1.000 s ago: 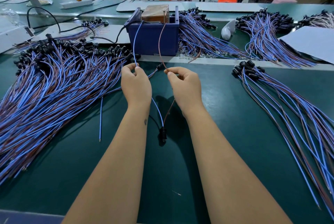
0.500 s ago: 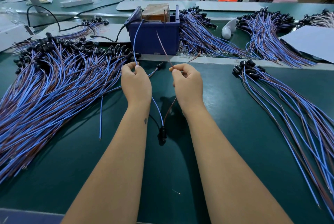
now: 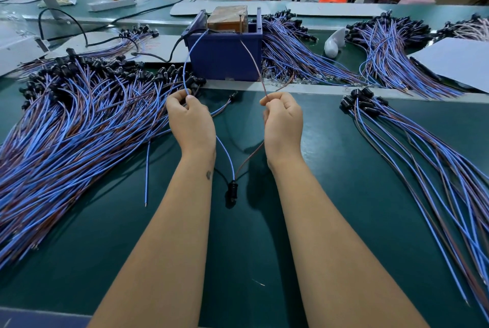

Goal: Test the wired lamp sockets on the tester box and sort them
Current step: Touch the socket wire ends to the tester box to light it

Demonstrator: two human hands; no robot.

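The green bench [image 3: 344,195] lay before me in a workshop, stools and table legs behind it. On it, ahead of my hands, stood the blue tester box [image 3: 225,57] with a brown block on top. My left hand [image 3: 191,124] pinched the blue wire [image 3: 189,63] between thumb and fingertips; my right hand [image 3: 283,121] pinched the brown wire [image 3: 254,63] the same way. Both wires ran forward toward the box; the blue tip appeared to reach its top, while the brown tip seemed to fall short, near the front wall. The socket [image 3: 233,190] under test hung between my forearms, just above the bench. A large pile of wired sockets [image 3: 66,129] lay to my left, a smaller pile [image 3: 423,155] to my right. I judged the main risk to be a false reading: a thin tip slipping off its contact would make a sound socket seem dead. The two bare tips touching could short. The dangling socket could also snag loose wires nearby.
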